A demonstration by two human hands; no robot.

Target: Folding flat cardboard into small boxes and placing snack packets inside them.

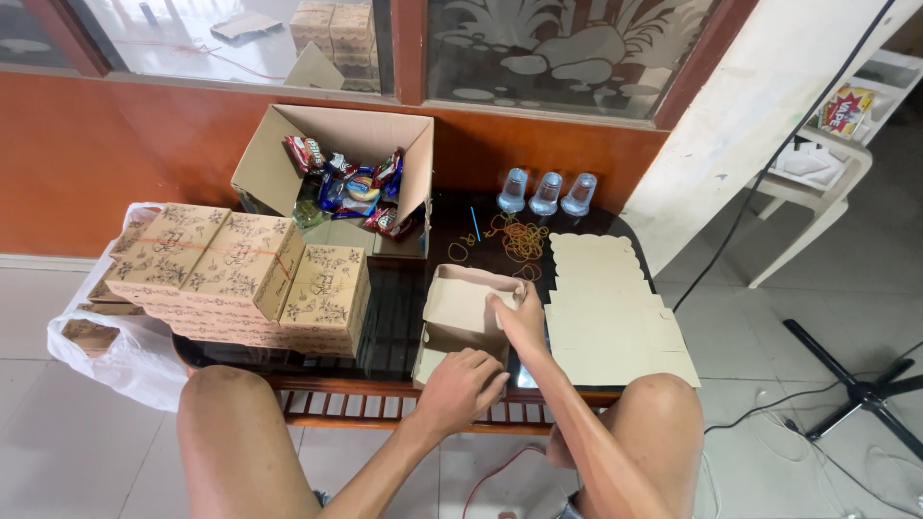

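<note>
At the near edge of the dark glossy table [404, 317], the left hand [460, 389] presses flat on a half-folded plain cardboard box [460, 312]; the right hand [519, 317] pinches its flap. Flat blanks [611, 317] lie right, printed boxes [240, 274] left.

Low dark glass-topped table [399, 317] with slatted wooden shelf beneath.
- Left side: stack of printed kraft boxes [240, 274], reaching the left edge.
- Back edge, centre-left: open cardboard carton [332, 173] of wrapped snacks.
- Back edge, right: three upturned clear cups [545, 193]; scattered rubber bands [510, 238] just before them.
- Right side: pile of flat box blanks [615, 312], overhanging the front right corner.
- Front centre: half-folded box [461, 317].
</note>
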